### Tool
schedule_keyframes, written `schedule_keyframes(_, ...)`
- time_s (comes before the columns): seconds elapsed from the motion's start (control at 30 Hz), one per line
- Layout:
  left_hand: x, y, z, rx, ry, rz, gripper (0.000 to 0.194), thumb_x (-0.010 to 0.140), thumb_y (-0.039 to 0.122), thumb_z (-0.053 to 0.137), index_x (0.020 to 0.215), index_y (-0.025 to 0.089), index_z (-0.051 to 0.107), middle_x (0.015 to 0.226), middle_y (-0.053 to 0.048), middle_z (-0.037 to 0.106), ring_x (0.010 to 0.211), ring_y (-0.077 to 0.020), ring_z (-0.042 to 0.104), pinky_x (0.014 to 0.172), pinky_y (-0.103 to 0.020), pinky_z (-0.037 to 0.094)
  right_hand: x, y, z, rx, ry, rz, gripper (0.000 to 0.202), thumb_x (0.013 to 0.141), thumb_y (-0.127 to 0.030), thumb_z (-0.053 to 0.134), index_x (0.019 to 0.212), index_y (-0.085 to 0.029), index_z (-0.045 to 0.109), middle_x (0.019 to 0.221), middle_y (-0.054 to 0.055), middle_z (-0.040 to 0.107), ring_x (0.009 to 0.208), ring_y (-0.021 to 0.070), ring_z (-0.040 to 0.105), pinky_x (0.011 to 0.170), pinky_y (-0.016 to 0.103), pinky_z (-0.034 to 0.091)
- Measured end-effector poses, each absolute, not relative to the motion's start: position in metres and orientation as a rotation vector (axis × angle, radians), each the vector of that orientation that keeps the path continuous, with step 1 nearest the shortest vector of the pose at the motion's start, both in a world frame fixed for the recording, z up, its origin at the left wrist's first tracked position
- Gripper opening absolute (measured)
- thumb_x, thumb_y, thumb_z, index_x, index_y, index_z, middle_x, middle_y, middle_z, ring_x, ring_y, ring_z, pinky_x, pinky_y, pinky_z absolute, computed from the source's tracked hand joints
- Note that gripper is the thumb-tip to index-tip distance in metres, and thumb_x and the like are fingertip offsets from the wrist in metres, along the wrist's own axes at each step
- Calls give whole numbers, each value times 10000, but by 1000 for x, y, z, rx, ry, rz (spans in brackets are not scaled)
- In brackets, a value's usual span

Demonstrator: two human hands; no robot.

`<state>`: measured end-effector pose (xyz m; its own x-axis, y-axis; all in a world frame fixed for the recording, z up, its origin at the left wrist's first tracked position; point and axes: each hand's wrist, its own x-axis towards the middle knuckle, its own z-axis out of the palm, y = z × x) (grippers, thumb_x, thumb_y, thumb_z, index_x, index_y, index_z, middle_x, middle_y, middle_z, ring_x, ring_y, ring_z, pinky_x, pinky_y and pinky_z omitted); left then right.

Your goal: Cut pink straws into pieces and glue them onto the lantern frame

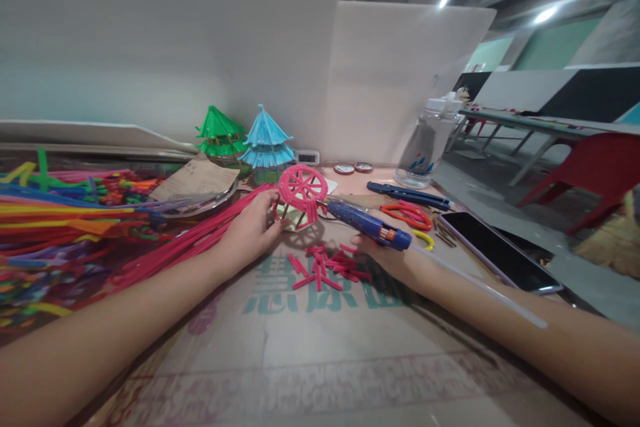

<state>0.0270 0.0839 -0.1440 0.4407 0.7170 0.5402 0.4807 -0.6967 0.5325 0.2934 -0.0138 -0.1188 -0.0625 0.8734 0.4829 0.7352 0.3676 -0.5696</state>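
Observation:
Near the middle, my left hand (257, 230) is closed on the edge of a small pink wheel-topped frame (303, 187). My right hand (383, 257) holds a blue glue gun (370, 223) with a clear glue stick (480, 287) trailing from its back. The gun's nozzle points left and meets or nearly meets the right side of the pink frame. Below the frame, several short pink pieces (320, 267) lie scattered on the table. Long pink pipe cleaners (185, 247) run beneath my left forearm.
Green (220, 130) and light-blue (267, 137) pagoda models stand behind. Colourful pipe cleaners (75, 233) fill the left side. At right are a water bottle (425, 143), blue cutter (407, 195), red-handled scissors (407, 215) and a phone (497, 250). A red chair (595, 173) stands beyond.

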Motion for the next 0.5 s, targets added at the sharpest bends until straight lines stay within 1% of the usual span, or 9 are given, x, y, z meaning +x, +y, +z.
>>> schedule_keyframes(0.2,28,84,-144,2379,1001,1121,345,913,339,574,1215,172,553,1243,-132,631,1171,-291,607,1018,-462,488,292,-13,-118,-1423,-1812,238,338,767,-511,660,671,-240,482,613,-17,577,573,170,533,535,282,394)
schedule_keyframes(0.5,27,85,-144,2379,972,1124,301,907,320,577,1171,176,573,1218,-124,643,1155,-298,611,1014,-477,487,290,-18,-114,-1454,-1781,276,306,764,-476,686,676,-231,524,620,-12,603,573,168,547,535,281,406)
